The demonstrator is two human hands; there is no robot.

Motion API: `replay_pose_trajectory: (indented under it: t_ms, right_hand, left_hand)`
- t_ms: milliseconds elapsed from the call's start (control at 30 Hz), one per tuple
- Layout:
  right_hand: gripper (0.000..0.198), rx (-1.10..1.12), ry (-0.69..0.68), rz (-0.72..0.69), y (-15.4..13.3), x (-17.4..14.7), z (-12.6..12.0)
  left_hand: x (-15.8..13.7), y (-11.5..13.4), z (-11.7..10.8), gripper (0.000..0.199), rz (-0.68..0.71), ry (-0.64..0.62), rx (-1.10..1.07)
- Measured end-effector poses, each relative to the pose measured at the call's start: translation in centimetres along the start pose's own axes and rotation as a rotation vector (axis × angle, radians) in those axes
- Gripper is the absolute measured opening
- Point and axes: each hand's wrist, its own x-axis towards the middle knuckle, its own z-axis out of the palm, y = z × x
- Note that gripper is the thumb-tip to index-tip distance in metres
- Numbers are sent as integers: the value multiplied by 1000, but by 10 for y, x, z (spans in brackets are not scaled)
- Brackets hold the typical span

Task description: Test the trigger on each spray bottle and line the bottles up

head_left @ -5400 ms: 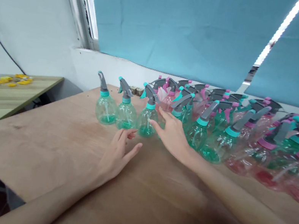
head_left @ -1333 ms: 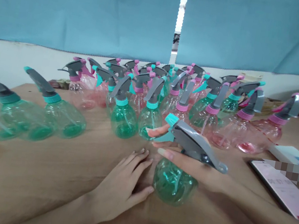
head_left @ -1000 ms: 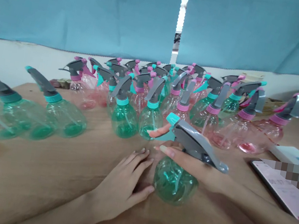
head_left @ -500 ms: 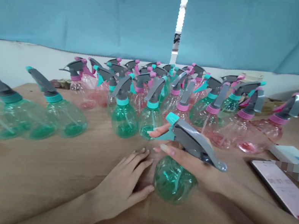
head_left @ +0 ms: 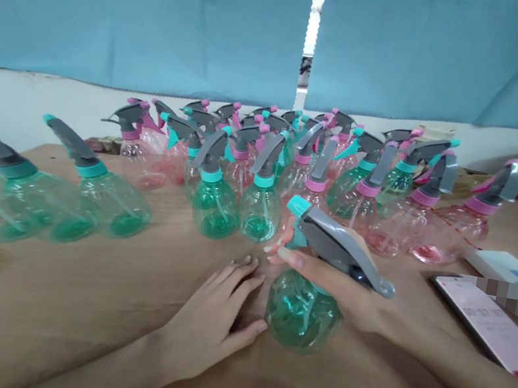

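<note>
Green spray bottle sits on a wooden table, clasped near its top in a person's right hand, a grip that likely keeps it steady; the left hand, holding nothing, rests spread beside it, perhaps for support.

Green spray bottle, round, translucent, handheld

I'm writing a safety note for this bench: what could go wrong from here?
The right hand holds a green spray bottle; if it slips, the bottle might tip against the left hand beside it. The phone near the right forearm could get bumped. The closely packed bottles behind might topple if knocked.
</note>
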Motion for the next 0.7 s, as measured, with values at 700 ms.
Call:
replay_pose_trajectory:
  t_ms: [700]
  right_hand:
    - [20,80,-11,-3,1,2,-2]
  left_hand:
    - [0,0,1,53,6,-9,33]
